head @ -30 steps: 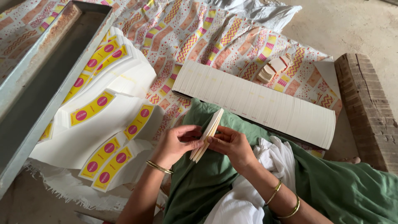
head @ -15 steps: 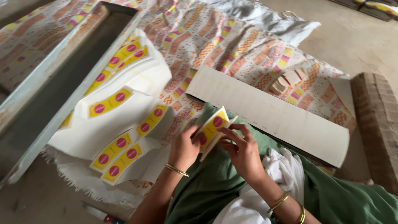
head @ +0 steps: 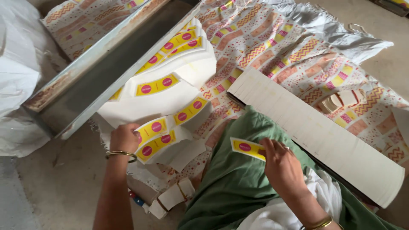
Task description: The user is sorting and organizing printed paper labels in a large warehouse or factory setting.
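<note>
On the green cloth over the lap, the right hand pinches one yellow label with a pink dot. It seems a sorting step; next, a clean placing. Beside it, the left hand grips the edge of a label stack on white sheets.

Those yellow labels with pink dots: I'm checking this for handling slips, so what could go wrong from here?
1. The left hand reaches into loosely fanned yellow labels on the white sheet pile; a nudge might slide several off toward the bare floor.
2. The right hand holds a single label by one end over the green cloth, so it may bend or drop.
3. The long white card stack lies close to the right arm and could be knocked askew.
</note>
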